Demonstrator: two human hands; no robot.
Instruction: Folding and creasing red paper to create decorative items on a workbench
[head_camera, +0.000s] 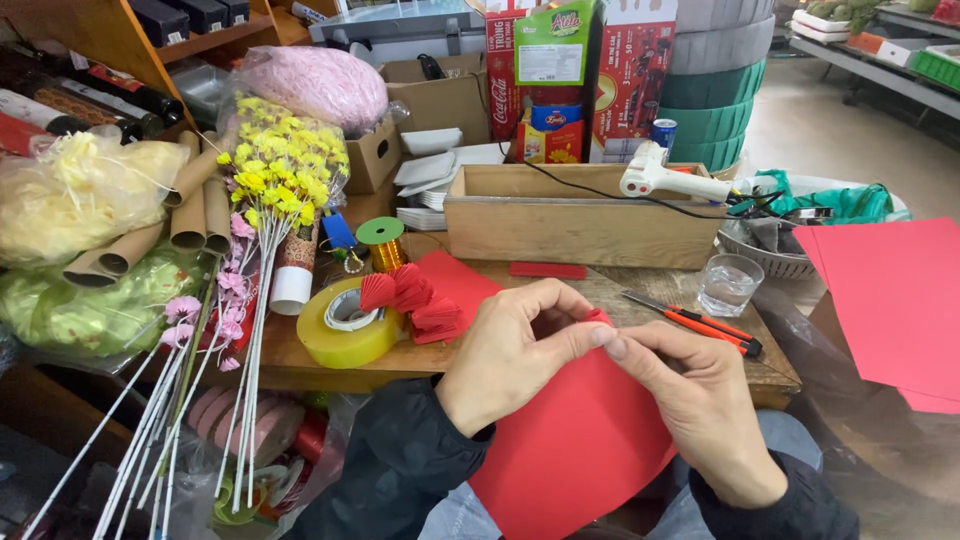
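My left hand (510, 355) and right hand (700, 410) both pinch the top edge of a red paper sheet (575, 445). Folded red paper fans (415, 300) lie beside the yellow tape roll (345, 325).

Setting: a craft workshop, likely for paper flowers and decorations. Evidence: cluttered wooden worktop (640, 285) at centre with a tape roll (345, 325), glue gun (668, 178), utility knife (695, 322), folded red paper pieces (412, 300). At left, artificial flower stems (270, 190) and cardboard tubes (190, 215). Stacked cartons (590, 70) at top centre; red paper sheets (890, 300) at right.
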